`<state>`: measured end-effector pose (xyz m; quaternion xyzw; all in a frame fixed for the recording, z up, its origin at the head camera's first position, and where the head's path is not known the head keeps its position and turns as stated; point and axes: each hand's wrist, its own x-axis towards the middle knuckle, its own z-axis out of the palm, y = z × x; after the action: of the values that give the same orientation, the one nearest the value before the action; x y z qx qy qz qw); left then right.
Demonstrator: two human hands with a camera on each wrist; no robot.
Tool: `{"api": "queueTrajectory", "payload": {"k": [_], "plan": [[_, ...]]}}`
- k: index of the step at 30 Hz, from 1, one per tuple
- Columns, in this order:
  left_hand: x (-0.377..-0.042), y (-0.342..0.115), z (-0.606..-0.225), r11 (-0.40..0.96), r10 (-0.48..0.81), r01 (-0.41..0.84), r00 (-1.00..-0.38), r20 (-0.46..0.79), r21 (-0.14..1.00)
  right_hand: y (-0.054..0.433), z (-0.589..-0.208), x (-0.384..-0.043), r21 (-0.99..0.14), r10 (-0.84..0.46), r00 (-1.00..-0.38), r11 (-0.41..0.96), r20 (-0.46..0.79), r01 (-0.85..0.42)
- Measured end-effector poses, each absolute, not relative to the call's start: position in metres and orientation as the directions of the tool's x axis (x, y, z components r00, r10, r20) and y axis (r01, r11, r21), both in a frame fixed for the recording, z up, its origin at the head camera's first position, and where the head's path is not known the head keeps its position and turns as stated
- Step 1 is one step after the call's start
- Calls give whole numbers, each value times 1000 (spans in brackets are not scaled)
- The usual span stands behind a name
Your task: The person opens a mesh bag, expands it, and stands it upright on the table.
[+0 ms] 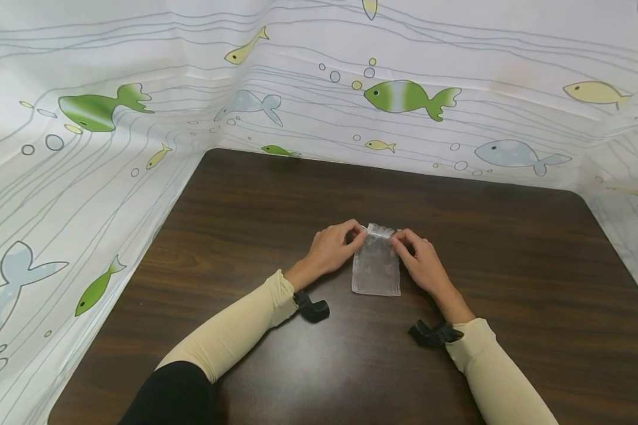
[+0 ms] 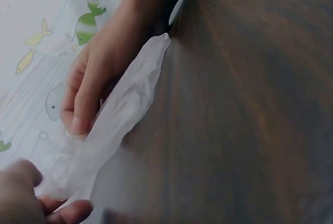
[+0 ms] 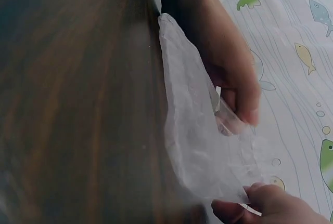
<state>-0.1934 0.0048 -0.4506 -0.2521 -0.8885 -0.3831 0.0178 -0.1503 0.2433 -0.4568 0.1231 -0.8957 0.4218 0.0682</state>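
Observation:
A small white see-through drawstring pouch [image 1: 376, 268] lies near the middle of the dark table, its gathered mouth pointing away from me. My left hand [image 1: 336, 245] pinches the pouch's upper left corner between thumb and fingers. At the opposite upper corner my right hand [image 1: 419, 257] pinches it the same way. Up close in the left wrist view, the sheer pouch [image 2: 122, 107] looks slightly puffed and creased. In the right wrist view, fingertips of both hands sit at the frilled end of the pouch [image 3: 192, 125].
The brown wood-grain table [image 1: 244, 206] has rounded far corners. A white fish-print sheet [image 1: 319, 118] rises along its back and sides. Black wrist cameras [image 1: 312, 307] are strapped over cream sleeves [image 1: 244, 330].

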Motion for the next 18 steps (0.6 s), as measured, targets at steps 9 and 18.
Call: {"api": "queueTrajectory", "payload": {"k": [9, 18], "plan": [[-193, 4, -451, 577, 450, 491, -858, 247, 652, 244, -459, -151, -713, -183, -957, 638, 226, -291], [-194, 5, -450, 573, 442, 489, -860, 255, 657, 243, -457, -151, -719, -165, -959, 635, 231, -282]]}}
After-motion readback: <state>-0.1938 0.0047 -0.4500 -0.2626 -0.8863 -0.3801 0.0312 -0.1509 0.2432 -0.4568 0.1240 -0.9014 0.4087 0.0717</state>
